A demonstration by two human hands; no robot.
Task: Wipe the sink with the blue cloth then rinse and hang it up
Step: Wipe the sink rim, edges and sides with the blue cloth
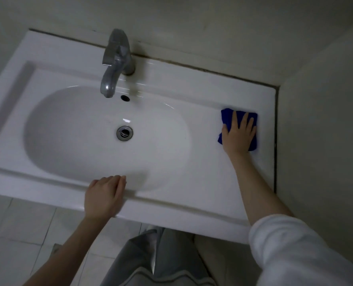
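From the head view, the wiping step is in hand. The right hand (238, 134) lies flat with its fingers spread and straight, pressing the blue cloth (226, 116) onto the flat right-hand ledge of the sink (192, 112). The cloth sits near the back corner, just beside the side wall (316, 124). The left hand (103, 195) holds nothing; it rests on the sink's front rim with its fingers loosely bent toward the bowl.

Rinsing and hanging are not yet done, and the bowl looks unwiped, though I cannot be sure. The next move likely calls for dragging the cloth leftward or toward the front rim, since the wall and the raised back edge block travel right and back. The bowl around the drain (124, 133) offers open room; the faucet (114, 65) overhangs its back.
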